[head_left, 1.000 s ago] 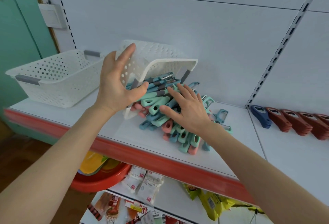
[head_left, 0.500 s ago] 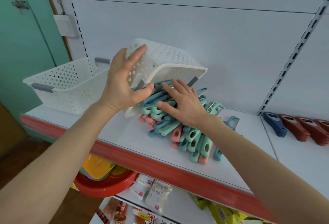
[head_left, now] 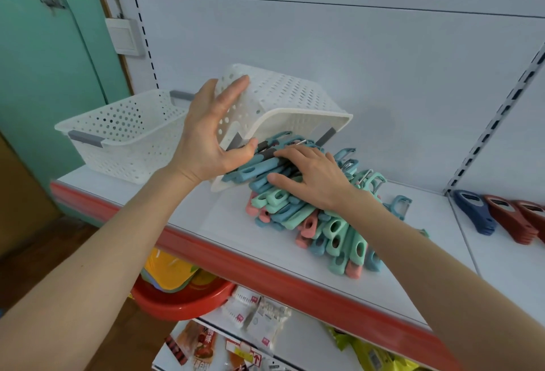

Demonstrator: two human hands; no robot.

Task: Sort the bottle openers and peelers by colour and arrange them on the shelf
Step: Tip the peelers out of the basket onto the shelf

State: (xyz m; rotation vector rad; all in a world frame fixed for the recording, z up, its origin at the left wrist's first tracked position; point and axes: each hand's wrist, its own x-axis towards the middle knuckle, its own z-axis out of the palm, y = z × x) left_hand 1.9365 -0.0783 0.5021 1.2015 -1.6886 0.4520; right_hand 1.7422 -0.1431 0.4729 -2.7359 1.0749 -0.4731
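Observation:
A white perforated basket (head_left: 283, 99) is tipped on its side on the shelf (head_left: 206, 214), mouth toward me. My left hand (head_left: 212, 140) holds its near wall, fingers spread on the outside and thumb at the rim. A pile of teal, blue and pink peelers (head_left: 318, 223) spills from the mouth onto the shelf. My right hand (head_left: 312, 176) lies flat on top of the pile with straight fingers, reaching toward the basket's mouth. A row of bottle openers, one blue (head_left: 472, 211) and the others red (head_left: 513, 217), lies at the far right.
A second white basket (head_left: 124, 132) stands upright at the shelf's left end. The shelf has a red front edge (head_left: 265, 270). Below it are a red basin (head_left: 180, 300) and packaged goods (head_left: 256, 311). A teal door (head_left: 44, 76) is at the left.
The view has swung left, so the shelf and basket sit further right. My right hand has slid further up the pile toward the basket's mouth, and more peelers lie spilled on the shelf.

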